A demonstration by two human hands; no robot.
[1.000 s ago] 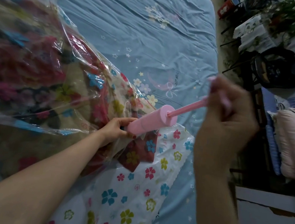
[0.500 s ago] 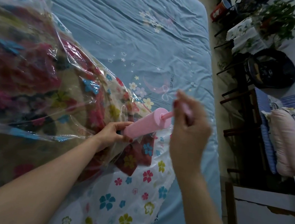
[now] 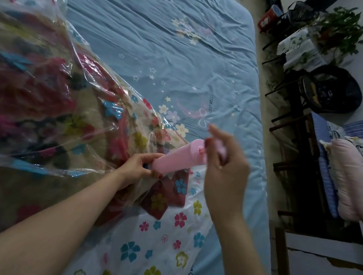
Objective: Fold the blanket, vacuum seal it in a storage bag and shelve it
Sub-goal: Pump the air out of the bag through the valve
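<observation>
Both hands on the pump, bag lying on the bed

Right hand first: fingers curled around the pink plunger handle, which shows only as a blurred pink strip between the fingers; handle sits close to the top of the pink cylindrical plastic hand pump, almost no rod visible. Left hand grips the lower end of the pump barrel, thumb and fingers wrapped round it, pressing that end against the clear plastic storage bag with printed flowers. Pump lies tilted, top end pointing up and right.

Inside the bag, the folded red-and-tan floral blanket fills the left part; plastic over it is wrinkled and loose. White flowered bottom portion of the bag lies flat toward the near edge.

Bag rests on the light blue bed sheet with star and flower print. Open sheet lies beyond and right of the bag, up to the bed's right edge. Past that edge, a narrow floor strip, then dark chairs, a potted green plant, a pink pillow
</observation>
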